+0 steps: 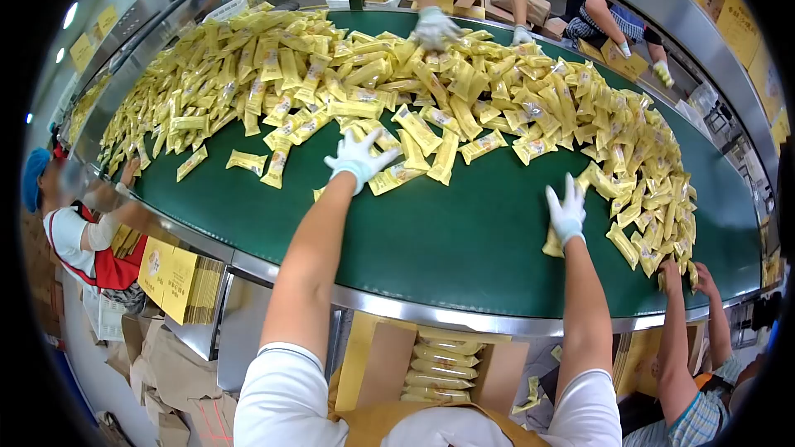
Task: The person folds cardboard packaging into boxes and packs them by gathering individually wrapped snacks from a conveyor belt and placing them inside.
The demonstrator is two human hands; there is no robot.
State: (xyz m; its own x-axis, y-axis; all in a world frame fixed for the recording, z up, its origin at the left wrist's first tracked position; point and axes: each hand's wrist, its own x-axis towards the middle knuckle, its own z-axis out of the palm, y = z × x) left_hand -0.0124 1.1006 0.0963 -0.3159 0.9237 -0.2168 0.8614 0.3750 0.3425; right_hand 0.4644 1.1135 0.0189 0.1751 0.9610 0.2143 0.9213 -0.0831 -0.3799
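My left hand [360,159], in a white glove, is spread over some yellow snack packets [397,176] at the near edge of the pile. Its fingers are apart and seem to touch the packets beneath them. Further right, my right hand [567,210], also gloved, is on the green conveyor belt [464,232] with thumb and fingers apart. One yellow packet [551,242] shows beside its wrist, and another packet [586,176] is by its fingertips; whether the palm touches either is hidden. The large pile of packets [273,66] arcs across the belt's far side.
Below the belt's metal rim [414,312] stands an open carton [381,364] with several packets stacked inside. Flat yellow cartons [178,281] lean at the left. A co-worker's gloved hand [436,29] reaches in from across; other co-workers' hands [672,273] are at the right.
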